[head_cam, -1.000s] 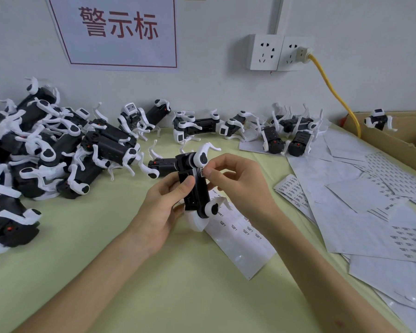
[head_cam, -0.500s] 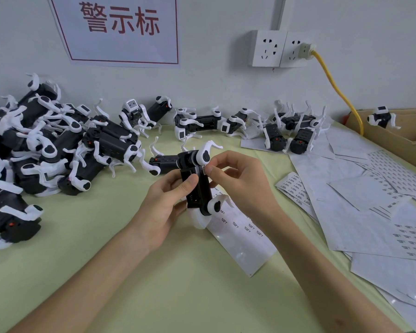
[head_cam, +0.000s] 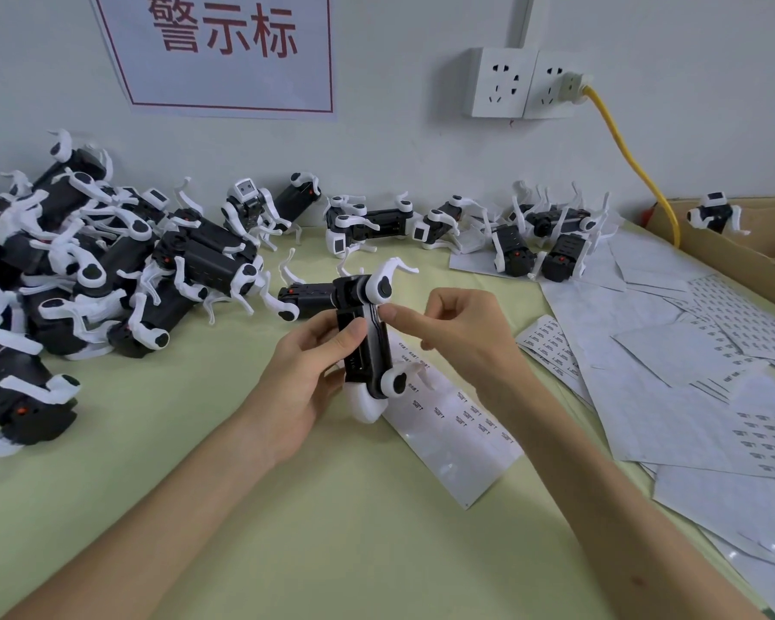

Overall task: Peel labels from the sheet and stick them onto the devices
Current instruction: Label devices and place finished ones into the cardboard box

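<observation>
Over table (head_cam: 260,543), left hand (head_cam: 306,383) grips device (head_cam: 369,351), right hand (head_cam: 461,338) pinches it.

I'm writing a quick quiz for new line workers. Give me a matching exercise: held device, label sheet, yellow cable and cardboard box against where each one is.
Things:
1. held device
2. label sheet
3. yellow cable
4. cardboard box

Places:
A. plugged into the wall socket
B. lying flat on the table
C. gripped in the left hand
D. at the table's right edge

Pairs: 1-C; 2-B; 3-A; 4-D
</observation>
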